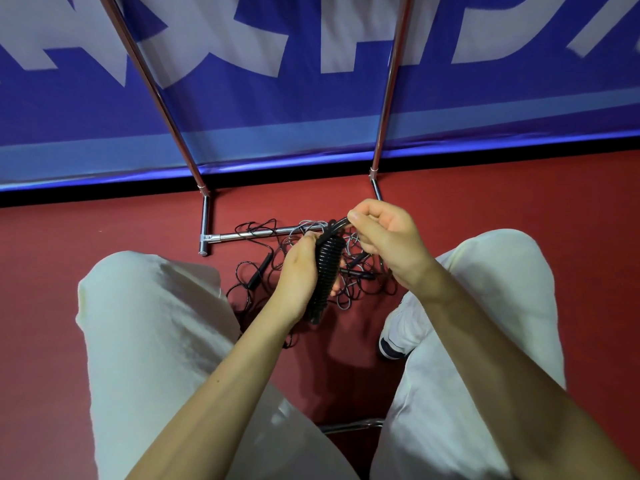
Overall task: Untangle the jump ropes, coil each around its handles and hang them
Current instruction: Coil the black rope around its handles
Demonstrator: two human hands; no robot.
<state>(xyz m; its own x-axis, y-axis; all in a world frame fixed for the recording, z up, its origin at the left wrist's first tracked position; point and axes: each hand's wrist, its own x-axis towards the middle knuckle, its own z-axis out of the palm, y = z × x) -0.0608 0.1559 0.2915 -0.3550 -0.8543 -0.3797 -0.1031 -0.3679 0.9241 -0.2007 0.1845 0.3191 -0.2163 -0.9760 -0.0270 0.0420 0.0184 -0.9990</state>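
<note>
Jump-rope cord, black and wound in tight turns around a pair of handles, formed a coiled bundle (327,271) held above the red floor (104,223) between a seated person's knees. Pale trousers (149,327) covered both legs, which framed the lower half of the view, and a white shoe with a dark stripe (394,336) showed beside the right leg. Bare forearms reached forward from the bottom edge. The left hand (299,271) was wrapped around the bundle from the side, thumb up near its top and fingertips just showing past its far edge. The right hand (384,233) sat higher and just beside it, its thumb and fingers pinching the free end of the black cord (341,223) where it rose off the top of the coil. Both hands were therefore closed on the same rope, close together.

Beneath and beyond them lay a tangle of more ropes (263,268) on the floor, thin black loops mixed with grey ones (311,225), with at least one loose black handle (258,271) lying among them to the left. The tangle spread over the low crossbar (249,234) of a chrome rack, whose two uprights (152,88) climbed out of the top of the view. Behind the rack, a blue banner with large white lettering (311,98) ran the full width of the wall, edged at its foot by a black strip.
</note>
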